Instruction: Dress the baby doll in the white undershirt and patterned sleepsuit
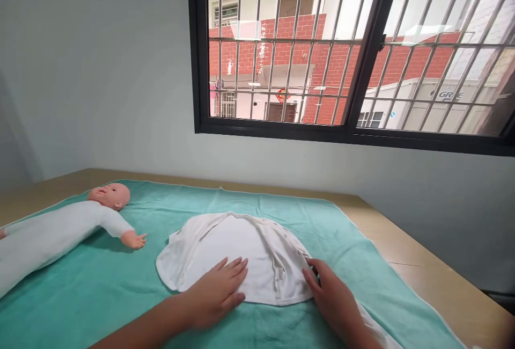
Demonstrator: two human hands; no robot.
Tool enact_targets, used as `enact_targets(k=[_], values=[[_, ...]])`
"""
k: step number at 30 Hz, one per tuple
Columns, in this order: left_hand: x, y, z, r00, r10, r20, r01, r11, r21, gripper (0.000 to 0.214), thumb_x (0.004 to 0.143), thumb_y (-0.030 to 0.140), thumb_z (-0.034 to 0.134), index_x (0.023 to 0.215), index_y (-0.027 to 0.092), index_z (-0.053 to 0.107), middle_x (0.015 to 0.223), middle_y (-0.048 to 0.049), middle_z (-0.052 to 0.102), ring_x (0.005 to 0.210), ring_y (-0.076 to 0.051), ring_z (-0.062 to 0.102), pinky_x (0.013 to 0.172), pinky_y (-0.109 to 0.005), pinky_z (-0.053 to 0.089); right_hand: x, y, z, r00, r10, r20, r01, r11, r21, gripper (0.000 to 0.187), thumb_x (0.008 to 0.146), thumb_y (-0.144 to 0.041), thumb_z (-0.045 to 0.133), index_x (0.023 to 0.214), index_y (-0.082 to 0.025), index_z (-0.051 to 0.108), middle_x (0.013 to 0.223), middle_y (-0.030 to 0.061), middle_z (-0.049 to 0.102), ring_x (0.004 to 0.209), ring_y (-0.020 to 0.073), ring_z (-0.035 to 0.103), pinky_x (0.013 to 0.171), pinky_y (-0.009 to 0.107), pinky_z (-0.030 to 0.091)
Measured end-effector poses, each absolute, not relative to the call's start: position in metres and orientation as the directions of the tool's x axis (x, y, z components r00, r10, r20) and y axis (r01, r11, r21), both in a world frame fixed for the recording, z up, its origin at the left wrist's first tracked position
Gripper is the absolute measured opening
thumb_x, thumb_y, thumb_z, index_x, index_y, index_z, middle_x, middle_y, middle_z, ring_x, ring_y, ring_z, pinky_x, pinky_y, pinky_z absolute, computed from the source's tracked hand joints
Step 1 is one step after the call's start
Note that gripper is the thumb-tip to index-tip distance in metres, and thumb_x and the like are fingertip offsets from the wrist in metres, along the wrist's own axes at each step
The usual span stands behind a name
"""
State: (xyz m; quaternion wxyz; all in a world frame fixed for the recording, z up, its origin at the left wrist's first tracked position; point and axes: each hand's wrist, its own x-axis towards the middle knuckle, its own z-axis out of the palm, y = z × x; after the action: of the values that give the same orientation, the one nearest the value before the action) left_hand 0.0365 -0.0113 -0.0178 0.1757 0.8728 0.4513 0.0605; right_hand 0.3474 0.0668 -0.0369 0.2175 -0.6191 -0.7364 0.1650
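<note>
the white baby garment (237, 236) lies spread on the green cloth (120, 290) over the counter (414, 252), seemingly being smoothed. the left hand (219, 292) presses flat, grip loose, holding nothing; the right hand (336, 298) appears to pinch its edge, grip nearly closed. straightening that edge calls for light fingers. 1 baby doll (60, 233) lies left, clear of both.

Bright daylight at the window (372, 45), dimmer wall (100, 70)

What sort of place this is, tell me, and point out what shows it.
Probably an indoor room for infant-care practice: a baby doll and a small white garment lie on a green cloth, near a barred window.
</note>
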Motion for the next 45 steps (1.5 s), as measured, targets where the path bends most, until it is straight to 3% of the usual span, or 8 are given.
enact_targets(k=[4, 7, 14, 19, 29, 32, 38, 45], values=[[0.005, -0.051, -0.034, 0.654, 0.756, 0.008, 0.695, -0.605, 0.39, 0.063, 0.097, 0.056, 0.028, 0.154, 0.031, 0.015, 0.159, -0.0039, 0.018, 0.147, -0.027, 0.02, 0.119, -0.054, 0.017, 0.349, 0.072, -0.044, -0.166, 0.97, 0.175, 0.831, 0.233, -0.504, 0.034, 0.091, -0.049, 0.039, 0.111, -0.028, 0.056, 0.118, 0.0025, 0.063, 0.098, 0.0219, 0.065, 0.082, 0.033, 0.047], [-0.008, -0.056, -0.036, 0.474, 0.879, 0.056, 0.777, -0.447, 0.443, 0.057, 0.098, 0.054, 0.028, 0.152, 0.038, 0.019, 0.158, 0.0038, 0.022, 0.145, -0.022, 0.027, 0.121, -0.042, 0.023, 0.348, 0.074, -0.046, -0.156, 0.96, 0.231, 0.828, 0.255, -0.499, 0.033, 0.09, -0.05, 0.04, 0.107, -0.028, 0.058, 0.117, 0.003, 0.061, 0.093, 0.0208, 0.066, 0.078, 0.032, 0.049], [-0.017, 0.033, -0.025, 0.173, 0.977, 0.124, 0.925, -0.205, 0.321, 0.055, 0.098, 0.042, 0.031, 0.144, 0.013, 0.041, 0.156, -0.0118, 0.03, 0.146, -0.024, 0.025, 0.121, -0.044, 0.024, 0.347, 0.069, -0.043, -0.156, 0.923, 0.351, 0.825, 0.317, -0.467, 0.037, 0.092, -0.05, 0.039, 0.105, -0.023, 0.06, 0.115, 0.0094, 0.058, 0.097, 0.023, 0.062, 0.085, 0.037, 0.05], [-0.022, 0.058, -0.037, 0.104, 0.988, 0.114, 0.95, -0.132, 0.284, 0.06, 0.097, 0.039, 0.032, 0.144, 0.002, 0.038, 0.155, -0.0209, 0.029, 0.146, -0.03, 0.025, 0.12, -0.047, 0.023, 0.346, 0.067, -0.042, -0.167, 0.911, 0.377, 0.831, 0.336, -0.444, 0.036, 0.092, -0.048, 0.041, 0.106, -0.021, 0.06, 0.12, 0.0115, 0.058, 0.112, 0.0263, 0.056, 0.095, 0.041, 0.047], [-0.021, 0.048, -0.035, 0.235, 0.968, 0.085, 0.947, -0.248, 0.205, 0.056, 0.098, 0.046, 0.028, 0.147, 0.02, 0.038, 0.158, -0.007, 0.028, 0.147, -0.026, 0.023, 0.119, -0.051, 0.021, 0.335, 0.06, -0.036, -0.305, 0.852, 0.426, 0.86, 0.438, -0.26, 0.037, 0.094, -0.042, 0.043, 0.119, -0.02, 0.061, 0.14, 0.012, 0.053, 0.127, 0.0284, 0.049, 0.106, 0.047, 0.042], [-0.021, 0.046, -0.034, 0.284, 0.957, 0.051, 0.933, -0.288, 0.217, 0.056, 0.098, 0.049, 0.027, 0.148, 0.024, 0.035, 0.158, -0.004, 0.025, 0.148, -0.026, 0.02, 0.118, -0.057, 0.017, 0.307, 0.045, -0.018, -0.449, 0.827, 0.34, 0.811, 0.536, -0.233, 0.045, 0.095, -0.043, 0.041, 0.13, -0.021, 0.057, 0.148, 0.0101, 0.046, 0.135, 0.0283, 0.042, 0.111, 0.048, 0.037], [-0.025, 0.048, -0.04, 0.307, 0.949, 0.071, 0.926, -0.316, 0.209, 0.061, 0.097, 0.056, 0.023, 0.15, 0.027, 0.031, 0.159, -0.0042, 0.021, 0.148, -0.027, 0.017, 0.118, -0.058, 0.015, 0.209, 0.053, 0.01, -0.688, 0.706, 0.166, 0.63, 0.695, -0.347, 0.059, 0.096, -0.05, 0.04, 0.147, -0.019, 0.039, 0.157, 0.0079, 0.029, 0.145, 0.026, 0.027, 0.118, 0.043, 0.025], [-0.03, 0.047, -0.044, 0.335, 0.936, 0.108, 0.914, -0.351, 0.206, 0.061, 0.097, 0.056, 0.024, 0.149, 0.025, 0.033, 0.158, -0.0051, 0.026, 0.147, -0.028, 0.021, 0.118, -0.057, 0.018, 0.162, 0.1, -0.023, -0.674, 0.735, 0.066, 0.7, 0.665, -0.261, 0.065, 0.099, -0.048, 0.03, 0.15, -0.008, 0.03, 0.158, 0.0156, 0.023, 0.148, 0.0256, 0.018, 0.12, 0.045, 0.016]])
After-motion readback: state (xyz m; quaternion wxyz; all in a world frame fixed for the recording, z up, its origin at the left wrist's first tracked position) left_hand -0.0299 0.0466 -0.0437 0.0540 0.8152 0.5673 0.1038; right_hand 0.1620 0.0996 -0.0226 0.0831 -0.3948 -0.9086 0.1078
